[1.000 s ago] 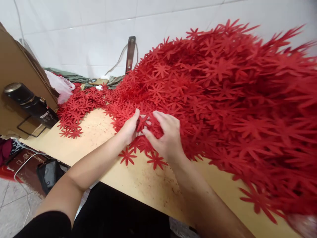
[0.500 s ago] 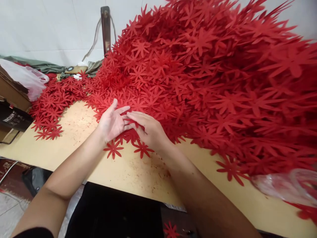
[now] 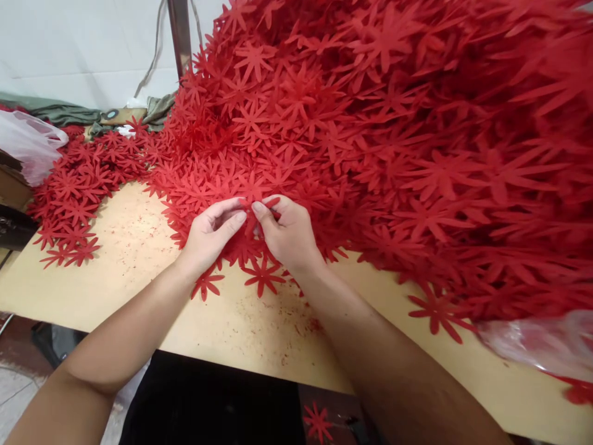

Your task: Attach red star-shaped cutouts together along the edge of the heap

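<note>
Between my two hands is a red flower-shaped cutout [image 3: 252, 190] with narrow petals, held at the near edge of a big heap of the same cutouts [image 3: 296, 161]. My left hand [image 3: 214, 230] is closed, its thumb and fingertips pinching the cutout's left side. My right hand [image 3: 288, 232] pinches it from the right, thumb near the middle. The fingers partly hide the cutout. Two loose cutouts, one by my left wrist [image 3: 207, 284] and a flatter one [image 3: 263, 276], lie on the tabletop just below my hands.
The pale tabletop [image 3: 134, 228] carries red scraps. A smaller patch of cutouts [image 3: 78, 191] spreads at left, beside a white plastic bag [image 3: 28, 142]. Clear plastic [image 3: 532, 340] lies at the right edge. A dark upright post [image 3: 180, 37] stands by the wall.
My left hand was spread palm up, with the right hand's fingers over it. Now both hands have closed, thumbs on top, pinching a cutout. The view has shifted slightly.
</note>
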Action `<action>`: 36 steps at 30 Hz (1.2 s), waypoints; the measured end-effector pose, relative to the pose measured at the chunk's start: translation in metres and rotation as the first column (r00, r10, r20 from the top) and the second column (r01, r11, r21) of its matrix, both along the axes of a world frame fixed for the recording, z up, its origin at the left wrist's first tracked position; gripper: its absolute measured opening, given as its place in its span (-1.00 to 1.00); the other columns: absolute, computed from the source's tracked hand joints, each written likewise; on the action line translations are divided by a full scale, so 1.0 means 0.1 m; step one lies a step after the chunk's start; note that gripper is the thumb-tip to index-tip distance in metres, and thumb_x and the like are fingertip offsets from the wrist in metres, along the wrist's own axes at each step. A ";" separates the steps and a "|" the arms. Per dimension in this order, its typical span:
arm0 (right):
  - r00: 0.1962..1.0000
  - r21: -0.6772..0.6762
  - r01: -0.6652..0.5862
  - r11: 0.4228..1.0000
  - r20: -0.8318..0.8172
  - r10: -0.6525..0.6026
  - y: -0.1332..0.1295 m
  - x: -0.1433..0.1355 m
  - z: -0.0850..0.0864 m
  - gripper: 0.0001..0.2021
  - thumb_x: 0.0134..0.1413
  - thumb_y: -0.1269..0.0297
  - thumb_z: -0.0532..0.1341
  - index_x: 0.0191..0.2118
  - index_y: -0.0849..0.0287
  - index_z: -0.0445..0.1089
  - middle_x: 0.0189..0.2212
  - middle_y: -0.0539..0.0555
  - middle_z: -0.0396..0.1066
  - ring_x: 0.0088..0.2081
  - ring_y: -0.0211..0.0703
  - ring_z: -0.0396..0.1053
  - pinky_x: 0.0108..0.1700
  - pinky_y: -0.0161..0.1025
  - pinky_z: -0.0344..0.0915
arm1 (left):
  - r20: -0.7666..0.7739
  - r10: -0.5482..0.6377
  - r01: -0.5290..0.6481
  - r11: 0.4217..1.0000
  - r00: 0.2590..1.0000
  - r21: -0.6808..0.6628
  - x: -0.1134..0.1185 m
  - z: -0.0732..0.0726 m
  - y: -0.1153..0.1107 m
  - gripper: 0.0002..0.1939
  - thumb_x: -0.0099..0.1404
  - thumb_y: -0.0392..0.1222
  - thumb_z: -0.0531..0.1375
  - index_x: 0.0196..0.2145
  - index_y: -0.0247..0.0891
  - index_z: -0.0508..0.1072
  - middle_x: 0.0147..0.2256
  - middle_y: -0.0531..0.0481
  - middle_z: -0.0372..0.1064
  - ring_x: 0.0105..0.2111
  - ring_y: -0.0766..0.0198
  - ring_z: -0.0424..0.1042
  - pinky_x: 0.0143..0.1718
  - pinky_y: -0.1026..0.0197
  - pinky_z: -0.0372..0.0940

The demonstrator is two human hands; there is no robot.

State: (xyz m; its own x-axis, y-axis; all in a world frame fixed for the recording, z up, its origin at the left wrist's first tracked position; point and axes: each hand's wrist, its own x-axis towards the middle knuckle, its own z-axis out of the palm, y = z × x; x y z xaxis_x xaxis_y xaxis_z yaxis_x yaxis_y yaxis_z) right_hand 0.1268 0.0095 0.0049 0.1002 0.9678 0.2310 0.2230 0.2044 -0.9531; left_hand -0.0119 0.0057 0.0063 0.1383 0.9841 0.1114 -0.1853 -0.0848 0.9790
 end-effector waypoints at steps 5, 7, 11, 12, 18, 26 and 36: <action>0.998 0.035 0.020 0.999 0.060 -0.022 0.02 -0.01 -0.01 -0.71 0.11 0.08 0.13 -0.49 0.19 0.31 -0.66 -0.07 0.25 -0.57 -0.34 0.17 -0.45 -0.30 0.13 | -0.005 -0.009 0.009 0.999 1.000 0.052 0.08 -0.06 -0.02 -0.63 0.02 -0.01 0.36 -0.22 -0.22 0.52 -0.15 -0.01 0.52 -0.15 0.32 0.48 -0.02 0.22 0.34; 1.000 0.048 0.024 0.999 -0.005 -0.023 0.03 -0.02 -0.01 -0.66 0.08 0.02 0.15 -0.53 0.18 0.26 -0.66 -0.08 0.20 -0.57 -0.37 0.12 -0.46 -0.31 0.12 | -0.020 0.012 -0.010 0.998 1.000 0.070 0.09 -0.08 -0.01 -0.66 0.02 -0.03 0.36 -0.26 -0.23 0.53 -0.20 0.00 0.53 -0.19 0.33 0.48 -0.05 0.23 0.35; 0.954 -0.006 -0.133 0.991 -0.273 0.126 -0.01 -0.07 0.00 -0.56 -0.10 -0.18 0.23 -0.49 0.15 0.23 -0.63 -0.11 0.18 -0.56 -0.38 0.14 -0.47 -0.34 0.20 | -0.052 0.137 -0.132 0.987 0.989 0.090 0.08 -0.12 0.05 -0.77 0.08 -0.11 0.32 -0.29 -0.23 0.52 -0.29 0.03 0.52 -0.27 0.36 0.46 -0.10 0.23 0.35; 0.927 -0.031 -0.194 0.981 -0.332 0.173 -0.02 -0.07 0.00 -0.54 -0.15 -0.21 0.24 -0.46 0.14 0.24 -0.61 -0.11 0.20 -0.55 -0.37 0.18 -0.46 -0.33 0.24 | -0.062 0.165 -0.159 0.983 0.984 0.091 0.07 -0.12 0.06 -0.80 0.11 -0.13 0.30 -0.29 -0.22 0.51 -0.30 0.04 0.51 -0.29 0.37 0.45 -0.11 0.23 0.35; 0.875 -0.231 -0.341 0.911 -0.432 0.218 -0.05 0.02 0.08 -0.39 -0.03 -0.39 -0.06 -0.48 0.14 0.26 -0.54 0.02 0.35 -0.44 -0.24 0.39 -0.43 -0.29 0.36 | -0.318 0.282 -0.132 0.898 0.905 0.419 0.06 -0.03 -0.02 -0.92 0.20 -0.23 0.20 -0.37 -0.19 0.51 -0.25 -0.01 0.44 -0.20 0.29 0.39 -0.04 0.14 0.30; 0.919 -0.142 -0.294 0.945 -0.314 0.238 -0.14 -0.12 0.01 -0.42 -0.25 -0.37 0.19 -0.48 0.16 0.31 -0.53 -0.02 0.32 -0.47 -0.30 0.31 -0.47 -0.34 0.29 | -0.489 0.344 -0.022 0.834 0.802 0.551 0.12 -0.05 -0.09 -0.91 0.22 -0.24 0.14 -0.40 -0.20 0.45 -0.25 -0.09 0.38 -0.19 0.21 0.35 -0.07 0.08 0.28; 0.949 -0.261 -0.132 0.956 -0.311 0.046 -0.22 0.02 0.11 -0.45 -0.16 -0.29 0.20 -0.63 0.18 0.29 -0.82 -0.09 0.06 -0.75 -0.41 0.00 -0.71 -0.38 -0.09 | -0.433 0.516 -0.342 0.841 0.739 0.419 -0.76 0.32 0.57 -0.76 0.22 -0.20 0.09 -0.19 -0.30 0.44 -0.25 -0.07 0.45 -0.27 0.28 0.41 -0.13 0.21 0.30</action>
